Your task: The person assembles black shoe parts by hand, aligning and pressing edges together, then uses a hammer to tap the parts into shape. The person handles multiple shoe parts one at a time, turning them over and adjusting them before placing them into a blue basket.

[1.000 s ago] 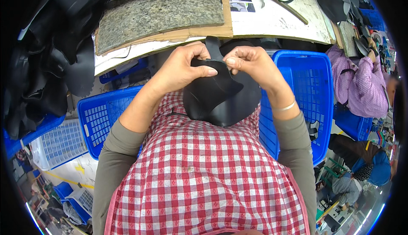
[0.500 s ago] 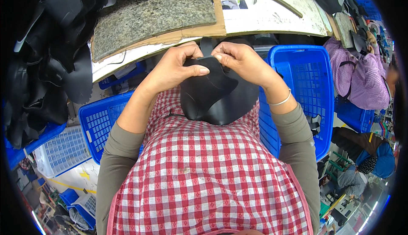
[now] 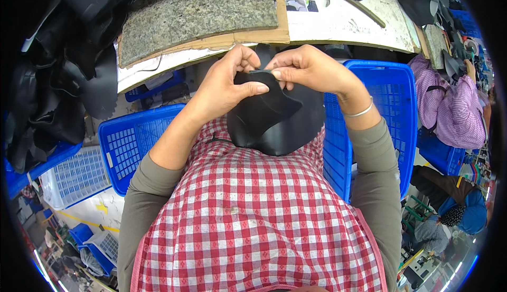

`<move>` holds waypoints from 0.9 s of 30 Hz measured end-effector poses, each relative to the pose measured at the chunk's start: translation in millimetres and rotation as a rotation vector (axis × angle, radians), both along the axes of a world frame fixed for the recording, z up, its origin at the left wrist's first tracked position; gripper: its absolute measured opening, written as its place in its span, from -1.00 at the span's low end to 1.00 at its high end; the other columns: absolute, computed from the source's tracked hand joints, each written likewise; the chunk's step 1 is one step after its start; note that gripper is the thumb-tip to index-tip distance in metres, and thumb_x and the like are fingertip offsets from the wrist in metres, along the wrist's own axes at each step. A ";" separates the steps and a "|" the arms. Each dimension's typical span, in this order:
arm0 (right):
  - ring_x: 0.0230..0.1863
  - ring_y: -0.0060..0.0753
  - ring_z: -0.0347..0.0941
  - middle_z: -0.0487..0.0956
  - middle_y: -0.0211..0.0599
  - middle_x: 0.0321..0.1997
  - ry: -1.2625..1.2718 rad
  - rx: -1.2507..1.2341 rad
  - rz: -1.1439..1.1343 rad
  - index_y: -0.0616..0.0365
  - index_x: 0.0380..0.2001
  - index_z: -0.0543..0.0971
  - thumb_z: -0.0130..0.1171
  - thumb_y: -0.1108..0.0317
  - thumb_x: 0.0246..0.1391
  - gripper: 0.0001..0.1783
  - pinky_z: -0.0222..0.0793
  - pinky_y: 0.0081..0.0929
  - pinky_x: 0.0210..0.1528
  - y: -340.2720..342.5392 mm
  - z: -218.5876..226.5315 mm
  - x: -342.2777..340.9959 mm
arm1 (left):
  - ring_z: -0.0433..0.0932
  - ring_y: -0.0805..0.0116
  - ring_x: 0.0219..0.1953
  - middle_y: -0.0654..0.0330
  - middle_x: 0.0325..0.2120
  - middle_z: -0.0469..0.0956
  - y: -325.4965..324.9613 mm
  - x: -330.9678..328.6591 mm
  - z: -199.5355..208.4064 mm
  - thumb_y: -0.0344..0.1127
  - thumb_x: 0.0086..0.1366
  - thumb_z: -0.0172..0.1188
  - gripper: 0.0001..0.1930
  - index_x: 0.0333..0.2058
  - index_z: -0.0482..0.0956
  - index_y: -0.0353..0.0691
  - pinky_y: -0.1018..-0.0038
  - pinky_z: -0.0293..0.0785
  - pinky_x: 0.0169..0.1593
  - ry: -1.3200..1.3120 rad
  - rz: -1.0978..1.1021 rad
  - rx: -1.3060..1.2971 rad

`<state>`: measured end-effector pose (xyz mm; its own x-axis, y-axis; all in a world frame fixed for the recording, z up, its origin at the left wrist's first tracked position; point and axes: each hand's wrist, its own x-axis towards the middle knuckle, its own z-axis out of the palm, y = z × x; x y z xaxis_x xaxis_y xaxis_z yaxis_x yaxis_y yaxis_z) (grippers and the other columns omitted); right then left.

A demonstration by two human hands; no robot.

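A black leather-like piece (image 3: 259, 107), curved and partly folded over, hangs in front of my checked apron below the table edge. My left hand (image 3: 235, 78) pinches its upper edge, thumb on the near face and fingers behind. Close beside it, my right hand (image 3: 301, 70) grips the same edge between thumb and forefinger. A narrow black strip of the piece stands up between the two hands. What the hidden fingertips behind the edge do does not show.
Ahead lies a speckled stone slab (image 3: 200, 17) on a board, beside a printed sheet (image 3: 301, 0). Black cut pieces (image 3: 90, 65) pile up at the left. Blue baskets (image 3: 124, 154) stand on both sides of me. A person in a checked purple top (image 3: 454, 107) is at the right.
Both hands still pinch the edge of the black piece. The right hand has turned a little and its fingers have drawn in nearer the left. The view has shifted slightly.
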<state>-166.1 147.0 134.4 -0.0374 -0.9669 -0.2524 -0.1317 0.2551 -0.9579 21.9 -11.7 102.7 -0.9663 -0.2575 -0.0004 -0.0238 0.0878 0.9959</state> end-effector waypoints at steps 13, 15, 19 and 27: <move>-0.32 -0.05 0.64 0.64 -0.17 -0.42 1.024 -0.552 -0.320 0.18 -0.28 0.63 0.31 0.46 0.12 -0.90 0.57 -0.21 -0.29 23.7 -2.2 56.9 | 0.42 0.58 -0.31 0.38 -0.38 0.46 1.4 0.6 -3.0 -0.36 0.20 0.51 -0.75 -0.33 0.56 -0.29 0.56 0.38 -0.16 -0.094 0.004 -0.125; -0.34 -0.47 0.61 0.69 -0.29 -0.33 0.551 -0.098 -0.314 0.28 -0.16 0.68 0.25 0.40 0.30 -0.83 0.51 -0.45 -0.28 23.9 2.7 43.8 | 0.41 0.60 -0.33 0.40 -0.40 0.44 -2.4 -0.6 -3.4 -0.37 0.21 0.50 -0.78 -0.39 0.58 -0.28 0.57 0.35 -0.20 -0.088 -0.031 -0.029; -0.24 -0.68 0.53 0.68 -0.47 -0.29 -0.222 0.020 -0.310 0.27 -0.11 0.70 0.32 0.28 0.31 -0.75 0.44 -0.62 -0.17 17.7 -4.1 21.0 | 0.40 0.62 -0.31 0.41 -0.39 0.44 -9.9 -2.1 -5.6 -0.41 0.21 0.49 -0.83 -0.39 0.63 -0.27 0.60 0.31 -0.21 -0.076 -0.102 0.158; -0.37 -0.80 0.35 0.51 -0.66 -0.42 -0.194 -0.065 -0.373 0.16 -0.34 0.60 0.44 0.29 0.20 -0.77 0.30 -0.72 -0.27 13.2 -40.2 45.8 | 0.37 0.58 -0.30 0.36 -0.35 0.42 -29.8 6.8 -16.6 -0.36 0.29 0.42 -0.85 -0.36 0.64 -0.29 0.58 0.30 -0.19 -0.009 -0.186 0.342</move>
<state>-120.3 160.2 94.2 -0.3459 -0.9101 -0.2284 0.1428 0.1895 -0.9714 28.7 -41.5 86.2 -0.9960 -0.0617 -0.0646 -0.0476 -0.2454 0.9683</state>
